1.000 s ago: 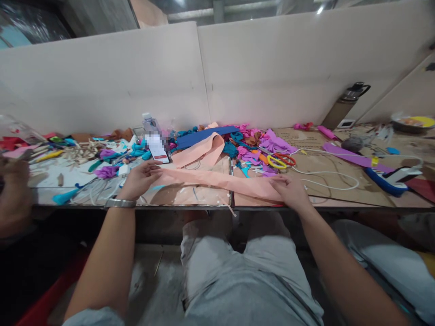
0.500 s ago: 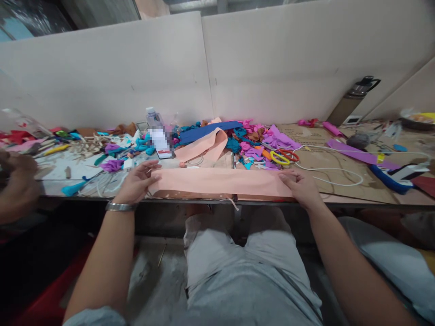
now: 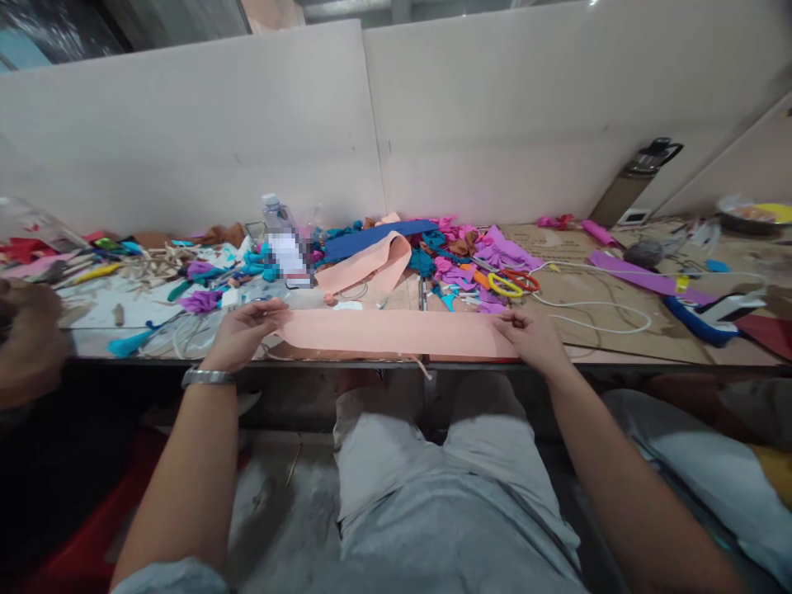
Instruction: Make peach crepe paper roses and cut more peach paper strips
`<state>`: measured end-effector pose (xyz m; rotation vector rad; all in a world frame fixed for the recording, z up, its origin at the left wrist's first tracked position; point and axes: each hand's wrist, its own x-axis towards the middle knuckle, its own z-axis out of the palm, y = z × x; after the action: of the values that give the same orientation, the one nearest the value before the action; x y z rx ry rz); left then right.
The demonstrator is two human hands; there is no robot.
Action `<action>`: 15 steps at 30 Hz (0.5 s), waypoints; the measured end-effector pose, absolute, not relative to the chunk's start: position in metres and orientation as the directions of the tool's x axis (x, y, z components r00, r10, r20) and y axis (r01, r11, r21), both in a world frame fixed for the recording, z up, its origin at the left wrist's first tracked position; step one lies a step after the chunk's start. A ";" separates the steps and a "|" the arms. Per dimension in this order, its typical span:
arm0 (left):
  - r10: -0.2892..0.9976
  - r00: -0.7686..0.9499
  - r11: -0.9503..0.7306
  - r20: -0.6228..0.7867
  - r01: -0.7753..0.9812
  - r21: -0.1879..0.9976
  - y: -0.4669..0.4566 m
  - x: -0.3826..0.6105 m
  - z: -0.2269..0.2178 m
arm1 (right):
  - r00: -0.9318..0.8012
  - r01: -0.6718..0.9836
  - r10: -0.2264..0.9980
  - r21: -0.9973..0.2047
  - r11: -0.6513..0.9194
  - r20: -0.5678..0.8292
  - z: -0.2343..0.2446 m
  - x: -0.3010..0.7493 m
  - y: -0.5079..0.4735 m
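Note:
A long peach strip point(image 3: 389, 333), paper or thin cloth, stretches flat between my two hands over the front edge of the table. My left hand point(image 3: 247, 330), with a metal watch band at the wrist, pinches its left end. At the strip's other end, my right hand point(image 3: 525, 337) grips the edge between thumb and fingers. Just behind lies a second, looped peach strip point(image 3: 365, 268), partly over a dark blue strip point(image 3: 377, 241). Scissors with yellow and orange handles point(image 3: 507, 285) rest beyond my right hand.
Purple, teal and pink crumpled pieces point(image 3: 445, 264) heap at the back. A phone point(image 3: 289, 262) leans against a bottle point(image 3: 272, 206). A white cable point(image 3: 610, 307) loops over cardboard at right. A dark flask point(image 3: 640, 181) stands by the partition. Another person's hand point(image 3: 30, 342) is at far left.
The strip stays held at both ends and now looks flatter and more evenly stretched. My right hand has shifted slightly left, and the whole view has moved a little.

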<state>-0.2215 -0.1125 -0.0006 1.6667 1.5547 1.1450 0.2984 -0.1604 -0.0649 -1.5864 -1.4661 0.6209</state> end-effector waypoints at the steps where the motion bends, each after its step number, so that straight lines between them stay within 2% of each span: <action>1: 0.976 -0.055 -0.150 0.209 0.526 0.837 -0.112 -0.219 0.004 | 0.178 0.555 0.965 -0.829 0.065 0.195 -0.065 0.295 -0.160; 6: 0.917 -0.040 -0.245 0.396 0.726 0.642 -0.116 -0.166 0.014 | 0.133 0.646 0.969 -0.760 0.072 0.206 -0.063 0.275 -0.157; 7: 0.903 0.028 -0.306 0.429 0.743 0.596 -0.121 -0.143 0.011 | 0.127 0.668 0.970 -0.741 0.072 0.209 -0.063 0.270 -0.156; 9: 0.812 0.307 -0.526 0.497 0.755 0.392 -0.136 -0.087 0.003 | 0.112 0.710 0.970 -0.700 0.072 0.214 -0.061 0.262 -0.155; 12: 0.672 0.615 -0.733 0.411 0.632 0.253 -0.162 -0.001 -0.014 | 0.089 0.770 0.971 -0.634 0.074 0.221 -0.055 0.253 -0.154; 15: 0.649 0.701 -0.760 0.295 0.616 0.210 -0.176 0.053 -0.031 | 0.071 0.811 0.972 -0.580 0.074 0.224 -0.051 0.251 -0.155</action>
<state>0.0526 -0.1755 -0.0311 2.8089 1.0473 0.5424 0.2508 -0.1545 -0.0509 -1.7700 -1.7730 0.3536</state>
